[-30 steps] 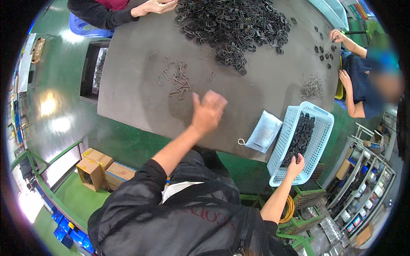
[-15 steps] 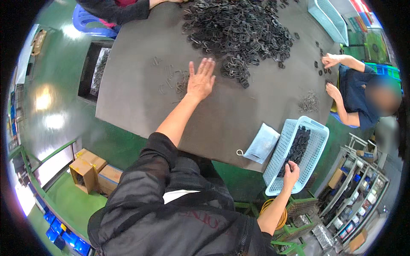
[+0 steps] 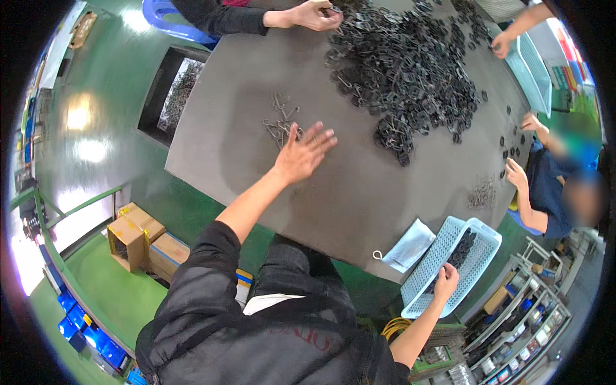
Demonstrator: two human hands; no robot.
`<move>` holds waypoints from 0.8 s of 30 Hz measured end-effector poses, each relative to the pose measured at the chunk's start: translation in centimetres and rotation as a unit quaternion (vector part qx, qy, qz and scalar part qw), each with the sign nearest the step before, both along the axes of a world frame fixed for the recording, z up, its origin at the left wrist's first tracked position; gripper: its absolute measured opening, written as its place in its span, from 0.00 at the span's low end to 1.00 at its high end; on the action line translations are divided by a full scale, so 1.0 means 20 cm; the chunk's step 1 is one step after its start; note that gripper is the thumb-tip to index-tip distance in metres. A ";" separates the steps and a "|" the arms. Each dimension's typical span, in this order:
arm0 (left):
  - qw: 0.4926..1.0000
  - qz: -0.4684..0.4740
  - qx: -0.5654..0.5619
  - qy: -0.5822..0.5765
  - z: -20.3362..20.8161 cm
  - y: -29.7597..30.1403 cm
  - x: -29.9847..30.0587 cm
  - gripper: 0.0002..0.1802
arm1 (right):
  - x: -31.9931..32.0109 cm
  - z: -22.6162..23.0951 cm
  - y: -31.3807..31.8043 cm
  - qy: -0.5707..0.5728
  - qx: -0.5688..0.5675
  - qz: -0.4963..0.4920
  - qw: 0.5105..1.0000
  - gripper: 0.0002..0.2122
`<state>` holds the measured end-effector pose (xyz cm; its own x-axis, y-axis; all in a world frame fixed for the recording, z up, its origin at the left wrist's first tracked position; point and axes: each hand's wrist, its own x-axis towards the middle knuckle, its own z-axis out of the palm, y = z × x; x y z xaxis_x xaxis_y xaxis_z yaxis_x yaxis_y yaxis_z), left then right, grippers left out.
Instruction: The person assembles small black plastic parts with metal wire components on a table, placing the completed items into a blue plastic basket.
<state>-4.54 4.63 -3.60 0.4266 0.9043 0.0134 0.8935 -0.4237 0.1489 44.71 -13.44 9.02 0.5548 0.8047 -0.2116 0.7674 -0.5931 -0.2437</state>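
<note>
My left hand is open, fingers spread, just above the grey tabletop. Beside its thumb lies a small heap of thin metal hooks. A large pile of black buckle-like pieces covers the far middle of the table. My right hand is over the light blue basket at the table's near right corner, its fingers curled together. Anything between those fingertips is too small to make out. More black pieces lie inside the basket.
A pale blue face mask lies beside the basket. Small metal pieces form a heap at the right. Co-workers' hands work at the far and right edges. Another blue basket stands at the far right. Cardboard boxes are on the left.
The view has shifted, so the table sits lower and farther right. My left hand has moved back from the big pile, toward me. A far co-worker's hand now holds a small dark piece.
</note>
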 end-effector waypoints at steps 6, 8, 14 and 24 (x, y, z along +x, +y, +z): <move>0.990 0.139 -0.004 -0.011 0.01 0.26 -0.45 0.28 | -0.26 0.16 0.27 -0.063 0.035 0.062 0.995 0.08; 0.984 0.177 0.005 0.000 0.00 0.30 -0.61 0.28 | -0.35 0.18 0.39 -0.067 0.067 0.086 0.992 0.08; 0.947 0.307 0.070 0.066 -0.04 0.30 -1.21 0.26 | -0.68 0.13 0.69 0.014 0.102 0.136 0.985 0.09; 0.940 0.279 0.180 0.076 0.13 0.30 -1.20 0.24 | -1.11 -0.22 1.09 0.118 0.118 0.198 0.966 0.14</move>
<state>-28.56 10.55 -1.02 -0.0908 0.9363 0.3392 0.9909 0.1189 -0.0628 22.52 8.44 4.59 0.1522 0.9852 -0.0787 0.8289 -0.1706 -0.5327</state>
